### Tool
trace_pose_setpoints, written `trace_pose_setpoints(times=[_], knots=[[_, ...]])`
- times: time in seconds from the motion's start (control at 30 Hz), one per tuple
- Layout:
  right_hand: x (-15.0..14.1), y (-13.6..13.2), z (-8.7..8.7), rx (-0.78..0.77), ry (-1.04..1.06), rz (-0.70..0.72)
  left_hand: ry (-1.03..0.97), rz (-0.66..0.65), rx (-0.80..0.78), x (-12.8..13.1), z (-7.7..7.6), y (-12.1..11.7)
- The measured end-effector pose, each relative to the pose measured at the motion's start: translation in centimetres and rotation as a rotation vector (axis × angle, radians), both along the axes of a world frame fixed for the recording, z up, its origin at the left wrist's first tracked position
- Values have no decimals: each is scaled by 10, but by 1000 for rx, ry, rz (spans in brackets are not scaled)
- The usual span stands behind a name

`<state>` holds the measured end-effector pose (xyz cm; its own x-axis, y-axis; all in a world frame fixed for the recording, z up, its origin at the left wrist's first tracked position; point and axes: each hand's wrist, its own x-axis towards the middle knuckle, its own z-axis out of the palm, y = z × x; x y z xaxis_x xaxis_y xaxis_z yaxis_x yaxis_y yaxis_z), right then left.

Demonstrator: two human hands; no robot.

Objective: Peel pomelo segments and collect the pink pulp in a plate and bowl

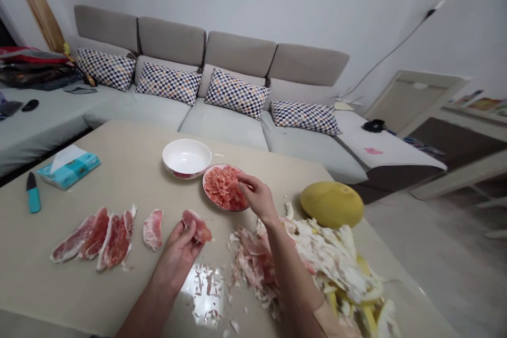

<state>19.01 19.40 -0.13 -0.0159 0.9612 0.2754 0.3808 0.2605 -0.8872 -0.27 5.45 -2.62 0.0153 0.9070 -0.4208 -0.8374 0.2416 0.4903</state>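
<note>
My left hand (178, 256) is closed round a partly peeled pomelo segment (198, 227), thumb on top. Over the right edge of a dark-rimmed plate (214, 204) reaches my right hand (256, 198), its fingers pinched together at the pink pomelo pulp (224, 186) heaped there. Whether a bit of pulp is between those fingertips is hidden. Left of my left hand lies a single pomelo segment (152, 229), and farther left are several larger pieces (116, 237) with white membrane on them. Under my right forearm spreads a pile of peel and membrane (325, 253).
A white bowl (187, 156) stands behind the plate. One whole yellow pomelo (331, 204) sits at the table's right. A teal-handled knife (34, 198) and a tissue pack (69, 166) lie at the left. Membrane scraps dot the tabletop (130, 169). Beyond it runs a sofa (225, 121).
</note>
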Motion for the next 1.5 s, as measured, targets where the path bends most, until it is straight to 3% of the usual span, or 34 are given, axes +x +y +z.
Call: trace_pose_setpoints(times=[0.17,0.33,0.43,0.67,0.97,1.3,1.5], knots=[[2,-50,-9,17,6,24,-23,-27,86,1,1,-1],[-20,-109,-15,-193,24,299,0,-32,101,4,-1,-2],[-33,-125,-20,-203,36,358,3,-55,132,6,-2,-3],[-37,-128,-29,-67,79,249,60,-82,156,11,-1,-3],[-30,-132,-19,-18,97,309,79,-126,172,13,0,-6],[-25,-131,-20,71,5,331,100,-168,242,12,-6,-5],[-25,-131,-17,-6,22,328,101,-195,254,13,-2,-5]])
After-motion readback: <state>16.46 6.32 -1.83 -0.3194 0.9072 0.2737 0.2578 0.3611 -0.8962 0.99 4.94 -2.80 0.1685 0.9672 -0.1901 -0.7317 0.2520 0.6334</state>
